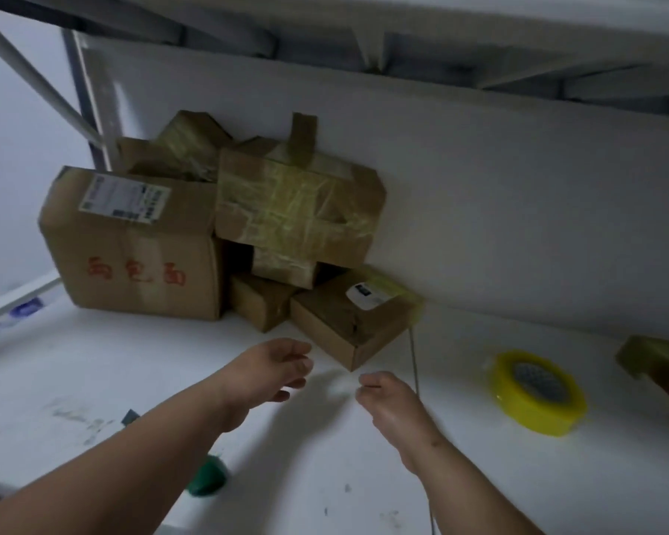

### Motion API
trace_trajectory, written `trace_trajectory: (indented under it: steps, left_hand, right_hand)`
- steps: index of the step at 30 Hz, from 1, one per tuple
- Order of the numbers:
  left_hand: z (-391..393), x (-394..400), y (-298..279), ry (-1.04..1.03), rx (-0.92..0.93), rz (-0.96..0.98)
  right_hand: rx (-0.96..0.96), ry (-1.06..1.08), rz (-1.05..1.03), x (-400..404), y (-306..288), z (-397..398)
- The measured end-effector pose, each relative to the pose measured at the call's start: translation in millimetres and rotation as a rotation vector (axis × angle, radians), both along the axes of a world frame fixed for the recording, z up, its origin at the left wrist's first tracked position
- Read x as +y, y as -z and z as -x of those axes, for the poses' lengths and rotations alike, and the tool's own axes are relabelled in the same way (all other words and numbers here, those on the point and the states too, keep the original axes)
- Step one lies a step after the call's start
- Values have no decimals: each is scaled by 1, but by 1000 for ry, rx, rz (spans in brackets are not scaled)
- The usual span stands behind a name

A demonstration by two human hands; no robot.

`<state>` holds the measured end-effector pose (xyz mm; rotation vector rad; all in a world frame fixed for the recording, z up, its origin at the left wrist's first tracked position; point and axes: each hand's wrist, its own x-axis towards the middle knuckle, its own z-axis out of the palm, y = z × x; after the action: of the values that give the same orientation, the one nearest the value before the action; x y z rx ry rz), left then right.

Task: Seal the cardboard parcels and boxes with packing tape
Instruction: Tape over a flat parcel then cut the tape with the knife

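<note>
A pile of cardboard boxes stands against the back wall: a large box with red characters (132, 245), a heavily taped box (294, 202) on top, and a small box with a white label (356, 318) at the front. A yellow tape roll (537, 391) lies flat on the white table to the right. My left hand (271, 372) hovers just in front of the small box, fingers loosely curled, holding nothing. My right hand (391, 399) is beside it, fingers bent, nothing visible in it. Both hands are apart from the boxes.
The white table (93, 361) carries a green object (205, 476) near my left forearm and a taped cardboard piece (665, 364) at the far right. A thin cord (414, 357) hangs down past the small box. A shelf frame runs overhead.
</note>
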<state>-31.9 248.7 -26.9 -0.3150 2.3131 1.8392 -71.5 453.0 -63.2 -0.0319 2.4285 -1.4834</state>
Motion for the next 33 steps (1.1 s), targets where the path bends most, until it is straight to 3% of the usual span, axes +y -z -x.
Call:
trace_trajectory:
  steps: [4,9,16,21,27,33]
  left_hand:
    - [3,-29,6,-68,-9,0]
    - [9,-60,0,-165,33,-3]
    - [8,-135,-16,-394,159,-6]
    - [3,-212,-25,-519,256,-33]
    - [-10,-295,-31,-500,238,81]
    - [8,-323,-51,-484,328,160]
  right_hand:
    - [157,0,-106,-30,-6,23]
    - [257,-100,-47,-73,-28,46]
    - [249,-269,-75,-148,-42,42]
    - [265,-190,-64,-216,-41,38]
    - [235,-83,20,-307,-44,21]
    - [473,-94,-58,-354,-99,28]
